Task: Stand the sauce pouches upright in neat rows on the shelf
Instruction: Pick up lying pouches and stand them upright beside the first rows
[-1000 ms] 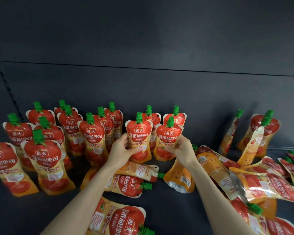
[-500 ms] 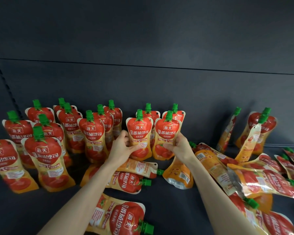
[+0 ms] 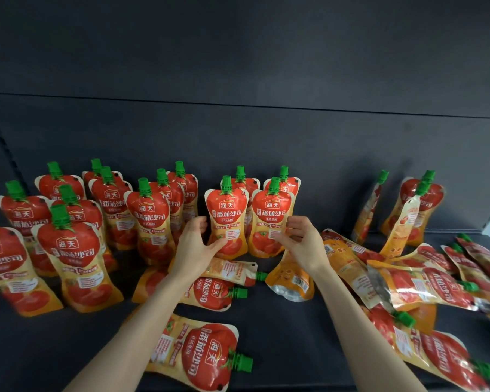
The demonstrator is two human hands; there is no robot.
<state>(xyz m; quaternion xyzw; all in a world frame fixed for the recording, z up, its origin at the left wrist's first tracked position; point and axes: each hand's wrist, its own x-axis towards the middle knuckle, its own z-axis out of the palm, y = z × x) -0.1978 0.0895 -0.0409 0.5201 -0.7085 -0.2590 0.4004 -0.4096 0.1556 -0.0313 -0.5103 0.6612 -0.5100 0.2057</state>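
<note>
I read 海天 番茄沙司 on the pouches (image 3: 227, 219) on the dark shelf (image 3: 280, 335). My left hand (image 3: 194, 246) is loose, thumb touching one. I can't tell the right hand (image 3: 301, 240) grip.

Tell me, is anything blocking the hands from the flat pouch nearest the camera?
Nothing visible. The flat pouch lies on the shelf, nothing on top; left hand and right hand are farther back, by two standing pouches.

The sauce pouches (image 3: 227, 222) were made of glossy printed film, red and orange, with light glinting off the fallen ones. Their screw caps (image 3: 226, 183) were moulded in ridged green plastic. A silvery foil base (image 3: 287, 292) was shown on one. The shelf (image 3: 280, 335) and back panel (image 3: 238, 131) were finished matt dark grey.
</note>
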